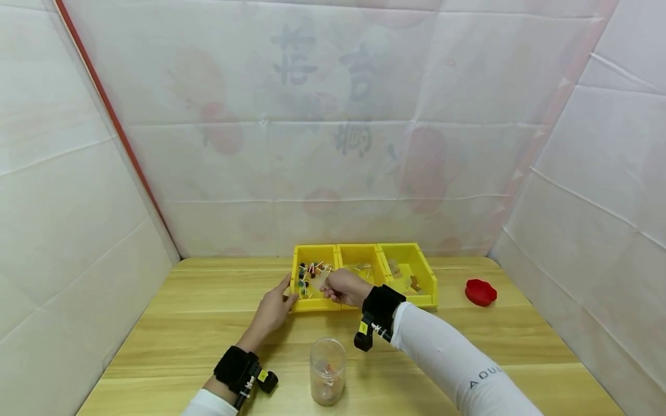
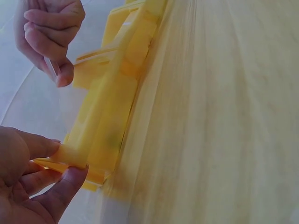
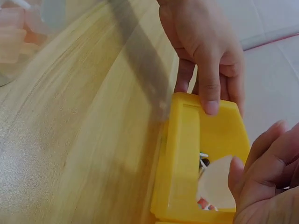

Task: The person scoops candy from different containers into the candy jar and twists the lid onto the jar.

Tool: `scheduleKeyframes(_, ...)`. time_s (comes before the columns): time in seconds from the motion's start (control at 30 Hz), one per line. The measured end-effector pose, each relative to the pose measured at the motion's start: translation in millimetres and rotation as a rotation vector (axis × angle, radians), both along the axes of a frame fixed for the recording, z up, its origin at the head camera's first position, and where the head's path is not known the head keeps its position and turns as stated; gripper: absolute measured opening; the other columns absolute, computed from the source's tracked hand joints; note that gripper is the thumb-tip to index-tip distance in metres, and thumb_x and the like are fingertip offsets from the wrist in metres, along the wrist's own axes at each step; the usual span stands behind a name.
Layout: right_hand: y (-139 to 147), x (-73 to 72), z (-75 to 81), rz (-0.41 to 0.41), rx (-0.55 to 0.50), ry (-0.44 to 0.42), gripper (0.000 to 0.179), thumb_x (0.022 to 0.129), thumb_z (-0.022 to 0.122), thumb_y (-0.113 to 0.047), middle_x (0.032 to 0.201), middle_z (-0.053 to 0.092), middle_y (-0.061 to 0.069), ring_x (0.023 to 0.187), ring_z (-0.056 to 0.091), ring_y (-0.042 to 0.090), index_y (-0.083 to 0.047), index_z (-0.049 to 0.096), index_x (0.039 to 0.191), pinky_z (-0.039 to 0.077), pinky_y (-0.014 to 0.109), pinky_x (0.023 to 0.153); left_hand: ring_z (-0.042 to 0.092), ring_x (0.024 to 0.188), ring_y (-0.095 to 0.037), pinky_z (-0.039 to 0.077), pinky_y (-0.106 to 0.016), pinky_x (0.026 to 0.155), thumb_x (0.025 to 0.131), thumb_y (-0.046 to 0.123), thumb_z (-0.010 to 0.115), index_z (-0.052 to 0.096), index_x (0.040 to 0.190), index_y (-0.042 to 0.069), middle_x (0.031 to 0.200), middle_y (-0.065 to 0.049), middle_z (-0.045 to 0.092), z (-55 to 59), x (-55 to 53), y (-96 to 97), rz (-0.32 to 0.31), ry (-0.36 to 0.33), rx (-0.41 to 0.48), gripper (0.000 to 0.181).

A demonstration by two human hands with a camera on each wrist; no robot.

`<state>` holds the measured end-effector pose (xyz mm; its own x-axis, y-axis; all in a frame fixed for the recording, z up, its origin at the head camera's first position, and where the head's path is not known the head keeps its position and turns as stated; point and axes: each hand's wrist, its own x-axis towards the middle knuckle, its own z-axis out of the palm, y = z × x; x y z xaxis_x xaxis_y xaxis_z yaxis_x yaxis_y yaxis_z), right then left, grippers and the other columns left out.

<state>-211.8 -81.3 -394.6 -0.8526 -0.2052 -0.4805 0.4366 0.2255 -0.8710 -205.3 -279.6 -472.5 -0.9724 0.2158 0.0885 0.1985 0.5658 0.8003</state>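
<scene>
Yellow left bin (image 1: 318,305) at the far side of the counter (image 1: 218,300), leftmost of three joined side by side with the middle bin (image 1: 359,253) and right bin (image 1: 400,252).

Left hand (image 1: 273,304): grasping the left bin's near-left corner, thumb against the wall. Right hand (image 1: 347,287): over the right part of the same bin, fingers curled, apparently pinching a thin pale piece (image 3: 218,184); its far edge dips inside the bin. Small sticks with coloured heads (image 1: 314,268) lie loose there, mostly left and far of the piece.

Handling, my judgement: keep the left hand's hold firm so the bin cannot skid; lay the pale piece low and flat against the floor, work it under the sticks with short strokes, use a wall as backstop. Too steep an angle may flick sticks over the divider.

Directions: each bin's long axis runs near to far, the row's left to right. Pale piece points left from the right hand; its long axis cannot be told. Sticks lie every way, no common heading.

Clear jar (image 1: 328,387) upright, near side, bits inside. Red dish (image 1: 481,293) well right.
</scene>
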Motion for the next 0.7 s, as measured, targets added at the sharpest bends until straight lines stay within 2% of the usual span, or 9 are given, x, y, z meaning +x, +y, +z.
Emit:
scheduleKeyframes(0.1,-5.0,-2.0,-5.6,-0.012,0.018,0.024,0.027,0.099,0.041,0.003,0.064,0.045,0.004,0.052,0.04,0.01,0.017,0.055,0.117,0.04,0.02,0.048,0.067,0.09,-0.023,0.051,-0.027,0.058,0.1,0.015,0.059,0.03,0.154,0.006,0.141,-0.021,0.051,-0.6,0.1,0.0,0.001,0.0,0.007,0.062)
scheduleKeyframes(0.33,-14.6,-4.0,-14.3,-0.039,0.061,0.04,0.037,0.099,0.04,0.007,0.064,0.05,0.005,0.051,0.05,0.01,0.015,0.043,0.135,0.051,0.022,0.051,0.067,0.092,-0.024,0.052,-0.027,0.059,0.099,0.016,0.06,0.031,0.153,0.005,0.14,-0.021,0.051,-1.8,0.5,-1.0,0.014,-0.013,-0.002,0.062)
scheduleKeyframes(0.4,-15.9,-4.6,-15.2,-0.044,0.074,0.042,0.033,0.099,0.04,0.007,0.065,0.051,0.006,0.051,0.051,0.01,0.016,0.048,0.13,0.052,0.022,0.053,0.066,0.09,-0.023,0.052,-0.026,0.058,0.099,0.016,0.06,0.032,0.153,0.005,0.138,-0.022,0.053,-2.0,0.6,-1.9,0.019,-0.016,-0.003,0.062)
scheduleKeyframes(0.7,-20.8,-5.3,-16.9,-0.063,0.104,0.083,0.03,0.1,0.045,0.004,0.067,0.053,0.008,0.053,0.053,0.014,0.016,0.053,0.126,0.057,0.032,0.062,0.066,0.083,-0.02,0.05,-0.026,0.055,0.099,0.015,0.061,0.032,0.153,0.004,0.128,-0.023,0.059,-0.5,2.1,-3.3,0.018,-0.01,-0.013,0.062)
